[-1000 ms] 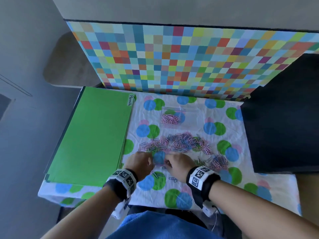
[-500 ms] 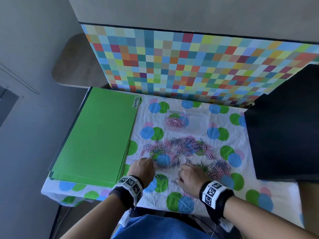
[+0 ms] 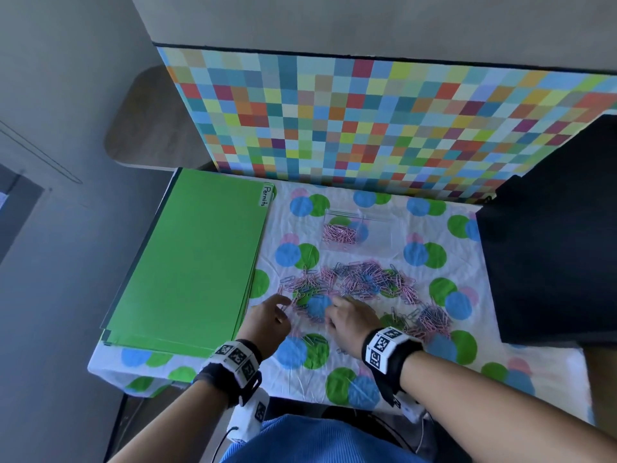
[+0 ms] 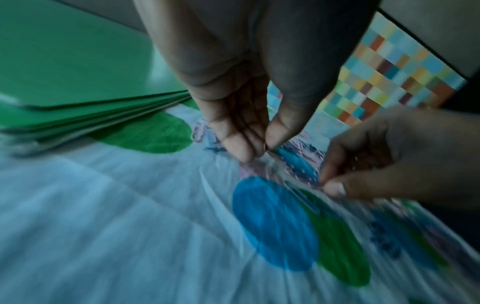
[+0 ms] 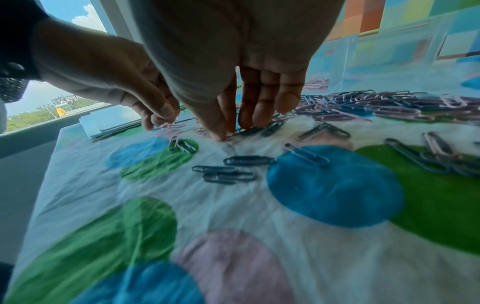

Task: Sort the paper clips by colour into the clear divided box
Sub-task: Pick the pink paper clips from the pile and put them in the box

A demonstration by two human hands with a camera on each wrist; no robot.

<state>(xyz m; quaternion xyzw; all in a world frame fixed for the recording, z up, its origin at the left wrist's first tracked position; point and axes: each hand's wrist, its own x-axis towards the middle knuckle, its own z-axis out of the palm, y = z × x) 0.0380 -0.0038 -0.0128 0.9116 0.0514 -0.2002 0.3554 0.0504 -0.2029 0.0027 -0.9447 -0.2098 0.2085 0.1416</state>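
Note:
A clear divided box (image 3: 377, 233) stands at the back of the spotted cloth, with pink clips (image 3: 339, 233) in its left compartment. In front of it lies a long pile of pink and dark blue paper clips (image 3: 364, 282) (image 5: 376, 105). At the pile's near left edge my left hand (image 3: 283, 307) (image 4: 261, 152) pinches thumb to fingers on what looks like a pink clip. Close beside it, my right hand (image 3: 334, 312) (image 5: 224, 134) has thumb and forefinger tips together on a pink clip on the cloth. The wrist views are blurred at the fingertips.
A stack of green folders (image 3: 190, 262) covers the left of the table. A black block (image 3: 547, 245) fills the right side, and a chequered panel (image 3: 367, 121) stands behind. Several loose dark clips (image 5: 228, 170) lie near my right hand. A second heap (image 3: 432, 320) sits at the right.
My right hand drew back toward me half a second ago and has now gone forward again to the pile's near edge. My left hand stayed at the pile's left end.

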